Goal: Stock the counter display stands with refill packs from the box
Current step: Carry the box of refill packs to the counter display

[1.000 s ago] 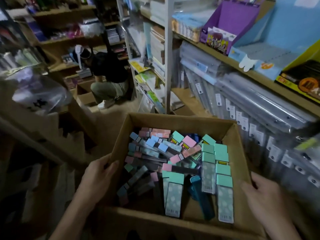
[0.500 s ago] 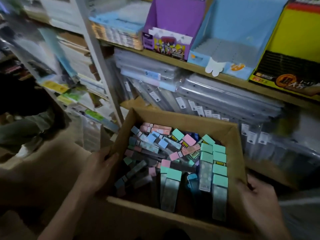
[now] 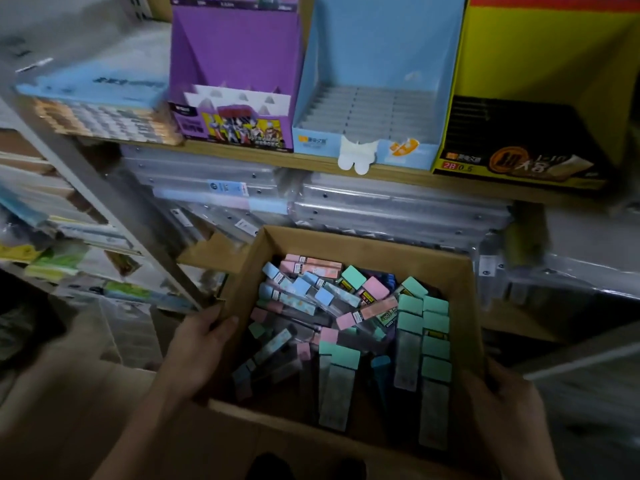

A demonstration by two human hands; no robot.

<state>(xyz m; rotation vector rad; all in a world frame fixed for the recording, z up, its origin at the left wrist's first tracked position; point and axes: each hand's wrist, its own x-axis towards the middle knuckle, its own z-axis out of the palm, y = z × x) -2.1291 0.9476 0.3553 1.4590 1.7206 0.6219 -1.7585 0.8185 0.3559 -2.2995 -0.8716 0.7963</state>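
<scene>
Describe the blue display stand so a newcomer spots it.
On the wooden shelf above the cardboard box, the blue display stand sits between the purple stand and the yellow stand. Only it has grey slotted rows and a white tab in front.

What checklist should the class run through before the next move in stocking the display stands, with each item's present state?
1. Grip on the box: ok; left hand grips its left wall, right hand its right wall.
2. Stock of refill packs in the box: ok, many, mixed colours.
3. Room in the blue display stand: ok, its slots look empty.
4. A hand free for picking: not ok, both hands hold the box.
5. Support under the box: cannot tell.
6. Which packs suit which stand: cannot tell.
</scene>
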